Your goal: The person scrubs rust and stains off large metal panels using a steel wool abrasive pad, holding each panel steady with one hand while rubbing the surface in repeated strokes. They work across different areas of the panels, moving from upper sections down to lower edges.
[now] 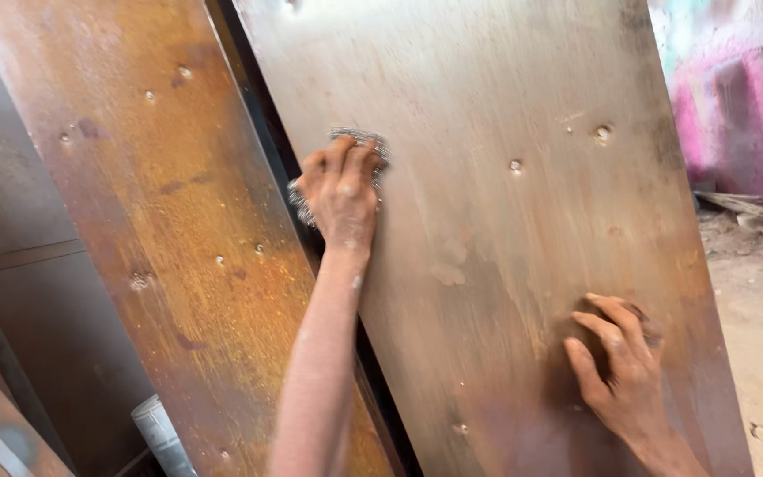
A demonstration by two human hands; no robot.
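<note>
Left hand (342, 190) is clamped over a wad of steel wool (359, 141), fingers folded across the top of it, pressing it flat against the steel sheet (505, 265) near its left edge. Only frayed strands show, above the fingertips and out the left side of the palm.

Right hand (620, 353) holds nothing: fingers bent, tips pressed on the same sheet, well below and to the right of the wool. Reads as a brace.

Surface around the grip looks dull grey, browner toward the braced hand, so my read is scrubbing is partway down.

To do it well, I'd judge:
- keep the palm flat so the wad doesn't roll out from under the fingers
- overlapping strokes, working from the wool down toward the brace
- ease off over the raised weld dots (515, 164) to the right of the wool
- watch the sheet edge just left of the knuckles, likely sharp

The rustier orange panel (161, 221) left of the arm looks untouched.
</note>
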